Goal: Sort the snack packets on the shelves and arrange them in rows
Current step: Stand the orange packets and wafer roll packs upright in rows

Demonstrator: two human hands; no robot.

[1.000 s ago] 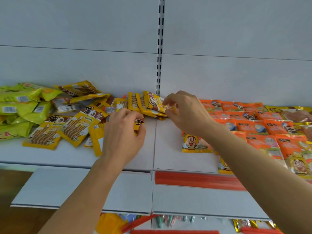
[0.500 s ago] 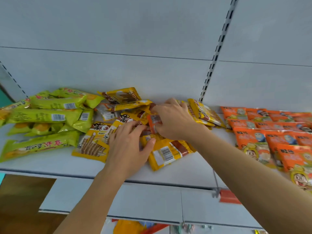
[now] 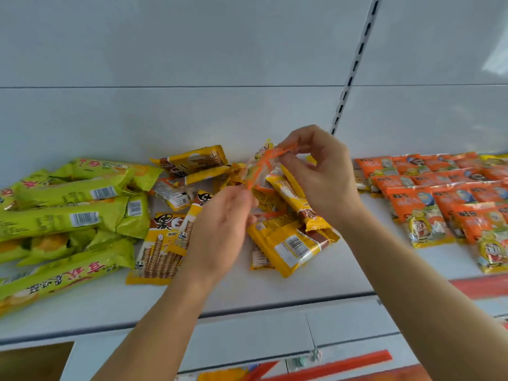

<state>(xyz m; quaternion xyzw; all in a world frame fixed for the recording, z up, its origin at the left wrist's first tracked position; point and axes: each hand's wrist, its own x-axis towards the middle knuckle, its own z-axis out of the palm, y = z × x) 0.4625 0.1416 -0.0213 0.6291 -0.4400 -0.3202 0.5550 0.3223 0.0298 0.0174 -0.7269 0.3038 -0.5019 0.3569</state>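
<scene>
Fingers: right hand [image 3: 324,177] pinches the upper end of a small orange-trimmed packet [image 3: 261,167], fingers curled round its edge. Left hand [image 3: 222,224] holds the lower end of the same packet between thumb and curled fingers. Packet is lifted clear of the shelf [image 3: 247,292], above the jumbled yellow biscuit-stick packets [image 3: 288,243] in the middle.

Layout: green packets [image 3: 68,215] heaped at the left; orange packets [image 3: 428,204] already lying in overlapping rows at the right, well apart from the green heap.

Judgement: the step in hand is pulling a stray orange packet out of the yellow pile, to go with its own kind on the right.

Notes for doing it well:
- Pass the packet wholly to the right hand, so the left is free to steady the yellow pile.
- Carry it over, not through, the yellow packets; several lean on one another and would slide.
- Lay it face up, aligned with the nearest orange row, edge just beside its neighbour.
- Packet is thin and crinkly; grip the sealed edge, not the filled body.
</scene>
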